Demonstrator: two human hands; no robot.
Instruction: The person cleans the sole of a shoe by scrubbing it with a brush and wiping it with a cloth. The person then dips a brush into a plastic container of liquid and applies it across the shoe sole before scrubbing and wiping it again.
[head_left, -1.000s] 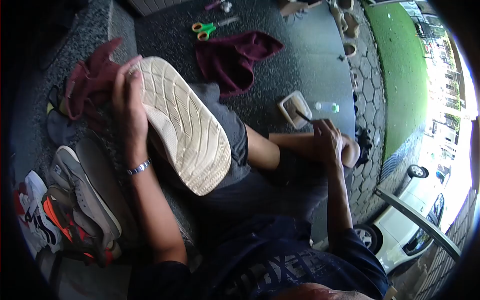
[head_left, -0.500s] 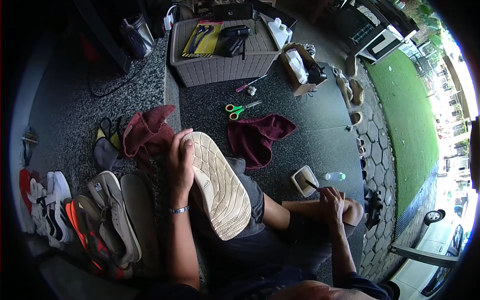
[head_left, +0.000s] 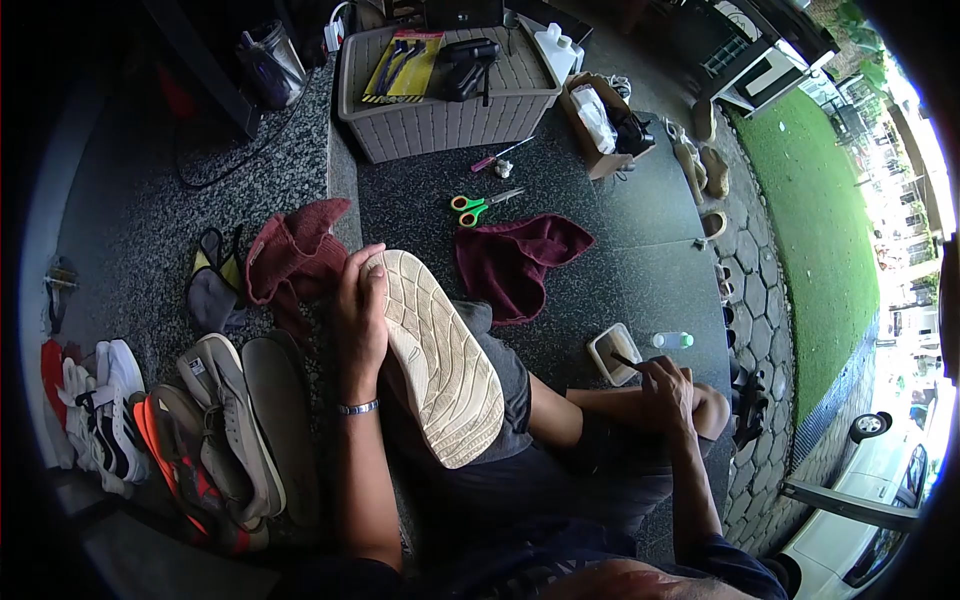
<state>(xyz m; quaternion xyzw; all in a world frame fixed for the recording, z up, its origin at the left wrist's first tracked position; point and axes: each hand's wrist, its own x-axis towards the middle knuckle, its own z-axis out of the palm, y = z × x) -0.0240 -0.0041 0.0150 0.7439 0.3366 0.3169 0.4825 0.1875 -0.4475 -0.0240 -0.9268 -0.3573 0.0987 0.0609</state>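
My left hand (head_left: 364, 315) grips a shoe (head_left: 440, 365) by one end, its cream, grooved sole turned up toward me. The upper is mostly hidden beneath. My right hand (head_left: 668, 392), resting by my knee, is closed on a slim, dark-handled brush (head_left: 628, 359). The brush's far end is inside a small white tub (head_left: 607, 348), and its bristles cannot be made out. Beside the tub lies a small clear bottle (head_left: 672, 340) with a pale green cap. A dark maroon cloth (head_left: 520, 265) is spread on the dark stone surface beyond the shoe.
Green-handled scissors (head_left: 484, 204) and a screwdriver (head_left: 500, 155) lie farther off. A grey lidded box (head_left: 440, 135) bears a hair dryer (head_left: 468, 68) and a yellow packet (head_left: 403, 68). Several shoes (head_left: 235, 425) line my left, near a red cloth (head_left: 295, 255). A carton (head_left: 608, 160) stands at back right.
My right hand has shifted slightly up, and the brush reaches farther down into the tub. My left hand keeps the shoe in nearly the same place. The view has moved a little.
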